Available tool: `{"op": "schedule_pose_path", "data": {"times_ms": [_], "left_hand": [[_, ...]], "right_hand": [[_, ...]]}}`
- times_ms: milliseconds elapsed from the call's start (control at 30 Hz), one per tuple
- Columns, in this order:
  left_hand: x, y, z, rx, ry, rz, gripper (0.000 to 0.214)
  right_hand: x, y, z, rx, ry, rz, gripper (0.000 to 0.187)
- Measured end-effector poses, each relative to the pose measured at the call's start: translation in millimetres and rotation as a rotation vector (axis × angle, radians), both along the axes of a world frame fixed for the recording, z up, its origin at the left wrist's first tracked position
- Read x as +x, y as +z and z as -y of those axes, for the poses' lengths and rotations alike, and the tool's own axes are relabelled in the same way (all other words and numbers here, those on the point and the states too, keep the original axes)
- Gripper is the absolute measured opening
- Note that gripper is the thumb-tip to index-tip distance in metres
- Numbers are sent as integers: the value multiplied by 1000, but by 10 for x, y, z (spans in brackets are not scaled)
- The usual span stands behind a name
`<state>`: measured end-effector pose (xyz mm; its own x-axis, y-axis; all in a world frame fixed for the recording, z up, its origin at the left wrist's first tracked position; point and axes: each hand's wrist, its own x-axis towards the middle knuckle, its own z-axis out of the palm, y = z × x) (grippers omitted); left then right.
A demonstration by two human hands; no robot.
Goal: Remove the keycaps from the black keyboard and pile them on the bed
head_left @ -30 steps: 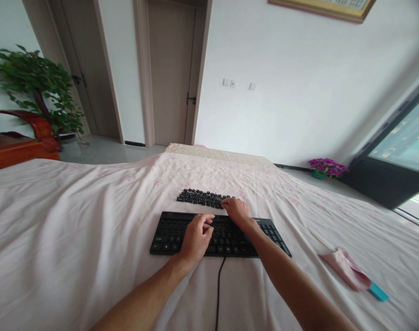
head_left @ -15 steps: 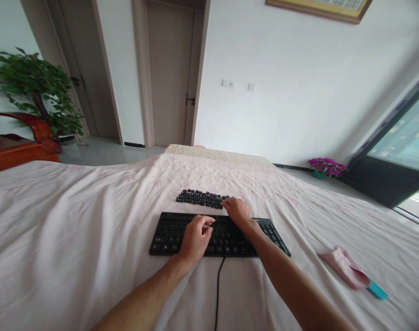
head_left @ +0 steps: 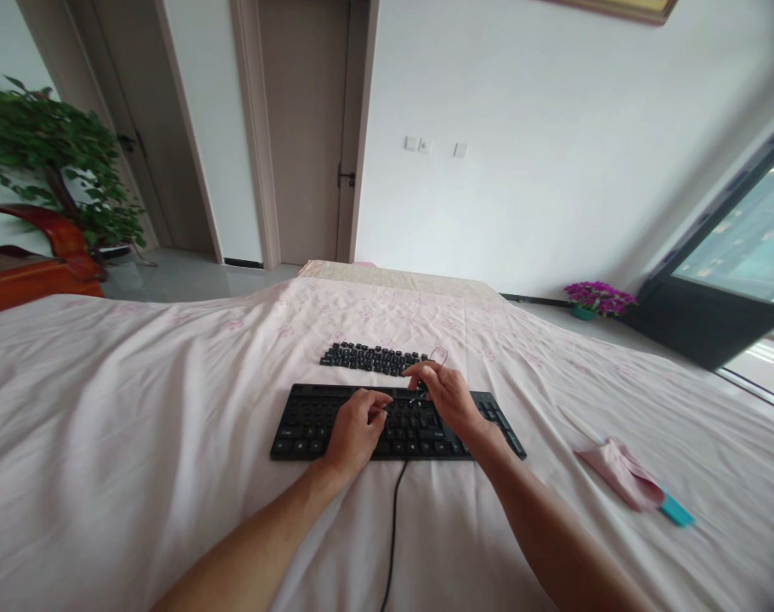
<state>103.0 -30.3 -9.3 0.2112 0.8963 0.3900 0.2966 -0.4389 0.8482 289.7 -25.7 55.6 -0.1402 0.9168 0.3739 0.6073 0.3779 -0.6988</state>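
Observation:
A black keyboard (head_left: 297,432) lies on the cloth with its cable (head_left: 394,518) running towards me. Behind it, loose black keycaps (head_left: 361,357) are laid out in rows. My left hand (head_left: 356,427) rests over the middle of the keyboard, thumb and forefinger pinched together; whatever lies between them is too small to make out. Above the keyboard's right half, my right hand (head_left: 449,398) is closed around a small wire tool (head_left: 438,355). A thin loop of it sticks out behind the fingers, and a dark, shiny part shows below them. Its exact kind is unclear.
A pink cloth (head_left: 624,476) with a teal end (head_left: 677,510) lies to the right on the pale flowered sheet (head_left: 170,425). Farther off are a wooden chair arm (head_left: 68,246), a leafy plant (head_left: 55,153) and purple flowers (head_left: 600,297).
My right hand has drawn back from the loose keycaps to over the keyboard, and the wire tool now shows in it. My left hand stays at the keyboard's middle. The view has shifted slightly.

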Motion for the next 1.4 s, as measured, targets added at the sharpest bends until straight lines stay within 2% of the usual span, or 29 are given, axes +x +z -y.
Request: {"op": "schedule_pose_path", "data": {"times_ms": [100,200,400,500,633,767,967,1033,1300,1400], "left_hand": [[4,11,17,-1,4,-17,26],[5,30,32,-4,2,-26,26],[3,64,48,5,-6,-53,26],[7,51,47,18,-11,-83,25],[13,42,57,44,-10,-177,18],[34,90,63,36,-37,-307,15],[140,156,-9,10,-96,-513,7],[183,151,-25,-21,-86,-554,12],[262,102,76,37,27,-484,15],[274,95,102,72,29,-425,17]], "right_hand": [[-11,-90,98,-83,102,-148,42],[4,-153,149,-108,169,-174,41],[11,-217,184,-125,239,-112,42],[-18,-215,200,-71,267,-47,42],[-49,-220,196,22,291,71,43],[-45,-276,171,30,314,105,45],[-26,-415,167,55,251,2,53],[-27,-441,175,81,241,-1,53],[-25,-462,251,161,207,-3,52],[-33,-450,284,152,137,-79,54]]}}
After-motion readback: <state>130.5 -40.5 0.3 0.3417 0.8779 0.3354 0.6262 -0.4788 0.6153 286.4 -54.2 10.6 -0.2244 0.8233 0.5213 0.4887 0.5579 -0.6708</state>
